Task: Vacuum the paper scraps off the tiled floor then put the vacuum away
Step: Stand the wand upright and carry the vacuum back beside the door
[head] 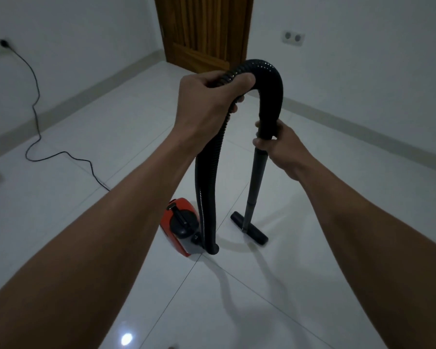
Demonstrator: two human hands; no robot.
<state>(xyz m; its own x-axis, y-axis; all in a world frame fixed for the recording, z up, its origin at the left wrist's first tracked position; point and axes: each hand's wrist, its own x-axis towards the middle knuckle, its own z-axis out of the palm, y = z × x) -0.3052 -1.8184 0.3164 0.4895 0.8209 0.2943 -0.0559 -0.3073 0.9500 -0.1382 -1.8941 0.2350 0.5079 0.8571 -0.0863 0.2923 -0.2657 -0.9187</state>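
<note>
Floor (312, 222) of glossy white tile fills most of what we see, bare of scraps wherever we can look, with pale walls meeting at a wooden door (204, 28) in the far corner. On the left wall a plug sits in a socket (3, 44), and a thin black power cord (35, 114) trails from it down across the tiles towards the machine. A double outlet (293, 37) is on the right wall.

Vacuum body (180, 227), red with a black top, sits on the floor just ahead of us. From its front a ribbed black hose (207, 182) rises, arches over and comes down into a straight wand (258, 177). The wand stands nearly upright, its flat floor nozzle (249, 227) resting on the tile just right of the body.

Our left hand (207, 102) is closed around the hose near the top of the arch. Our right hand (280, 144) is wrapped around the wand's upper end, where the hose joins it
</note>
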